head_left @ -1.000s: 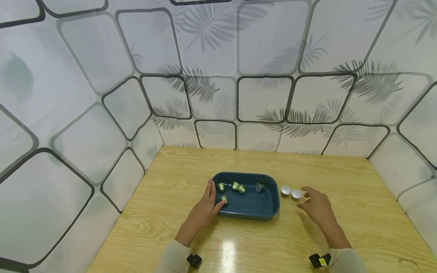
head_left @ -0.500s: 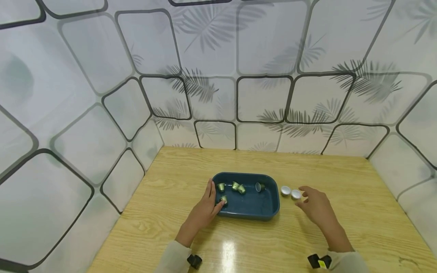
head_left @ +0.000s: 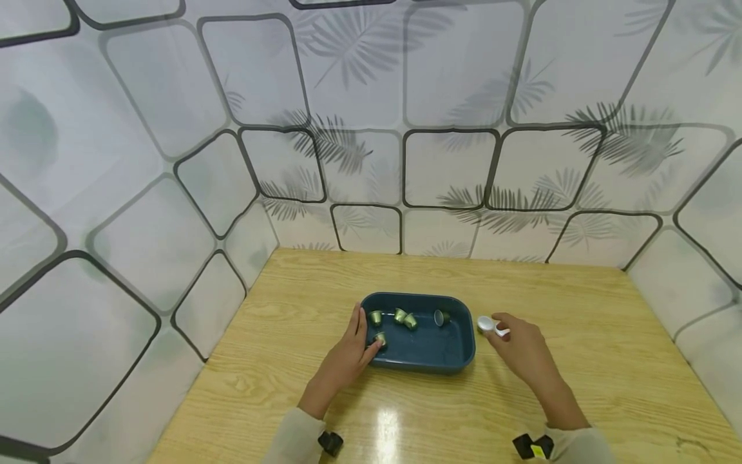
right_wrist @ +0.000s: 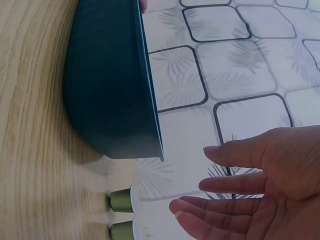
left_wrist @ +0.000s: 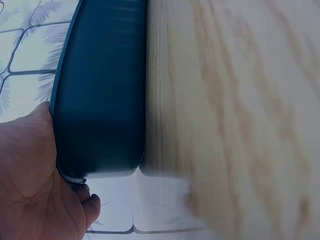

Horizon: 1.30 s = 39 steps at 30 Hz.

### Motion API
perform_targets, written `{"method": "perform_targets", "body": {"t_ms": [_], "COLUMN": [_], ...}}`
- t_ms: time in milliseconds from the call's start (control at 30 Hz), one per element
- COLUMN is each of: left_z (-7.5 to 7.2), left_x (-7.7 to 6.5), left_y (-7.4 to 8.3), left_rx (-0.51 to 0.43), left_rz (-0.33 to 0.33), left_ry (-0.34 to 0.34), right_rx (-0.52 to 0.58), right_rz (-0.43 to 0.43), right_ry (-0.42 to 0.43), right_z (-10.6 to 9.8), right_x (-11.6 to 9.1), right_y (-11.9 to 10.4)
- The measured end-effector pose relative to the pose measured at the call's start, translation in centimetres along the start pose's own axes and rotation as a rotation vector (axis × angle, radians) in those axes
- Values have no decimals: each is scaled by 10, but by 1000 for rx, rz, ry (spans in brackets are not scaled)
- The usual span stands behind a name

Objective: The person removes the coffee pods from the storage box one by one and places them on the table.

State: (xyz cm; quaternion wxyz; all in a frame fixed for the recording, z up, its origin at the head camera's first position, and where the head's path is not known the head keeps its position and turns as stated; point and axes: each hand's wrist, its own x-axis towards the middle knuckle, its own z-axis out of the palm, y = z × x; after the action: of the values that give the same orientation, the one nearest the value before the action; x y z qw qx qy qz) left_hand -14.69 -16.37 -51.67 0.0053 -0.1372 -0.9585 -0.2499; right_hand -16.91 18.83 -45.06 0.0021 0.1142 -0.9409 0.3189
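Observation:
A dark blue rectangular tray (head_left: 426, 351) stands on the table with several green coffee capsules (head_left: 410, 321) lying in it. My left hand (head_left: 343, 356) grips its left end, the thumb over the rim and the fingers along the outside; in the left wrist view, that hand (left_wrist: 37, 182) wraps the corner. Right of the tray, two more coffee capsules (head_left: 485, 324) stand side by side, white lids up. My right hand (head_left: 522, 348) hovers at the nearer one, partly hiding it in the head view. In the right wrist view, its fingers (right_wrist: 235, 186) are spread apart, short of the capsules (right_wrist: 121, 200).
The light wooden table (head_left: 324, 277) meets patterned fabric walls (head_left: 359, 167) at the back and both sides. One capsule (head_left: 442, 318) in the tray lies on its side near the right end.
My right hand has moved left, over the nearer of the two standing capsules, which it now partly covers. The left hand and the tray have stayed put.

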Motion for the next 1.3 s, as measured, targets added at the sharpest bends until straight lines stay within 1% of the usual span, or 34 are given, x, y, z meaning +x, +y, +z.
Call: {"method": "perform_targets", "body": {"t_ms": [267,467,700,933,1167,1300], "left_z": [1,0,-1,-2,3,3], "left_x": [0,1,0,2,-1,0], "left_y": [-1,0,0,0,1,0], "left_rx": [5,-2,-12,-1,-17,2], "left_rz": [-2,-12,-15,-11,-19,-17], "left_ry": [-9,-18,-24,-10,-37,-14], "right_rx": [19,23,20,13,20,36], "right_rz": [-10,-62,-79,-94,-107,-136], "right_ry": [7,24,12,24,13,15], "right_z": [10,17,25,29,37,42], "right_x": [3,6,10,14,18,26], "right_y": [-10,-16,-21,-26,-26,-30]}}
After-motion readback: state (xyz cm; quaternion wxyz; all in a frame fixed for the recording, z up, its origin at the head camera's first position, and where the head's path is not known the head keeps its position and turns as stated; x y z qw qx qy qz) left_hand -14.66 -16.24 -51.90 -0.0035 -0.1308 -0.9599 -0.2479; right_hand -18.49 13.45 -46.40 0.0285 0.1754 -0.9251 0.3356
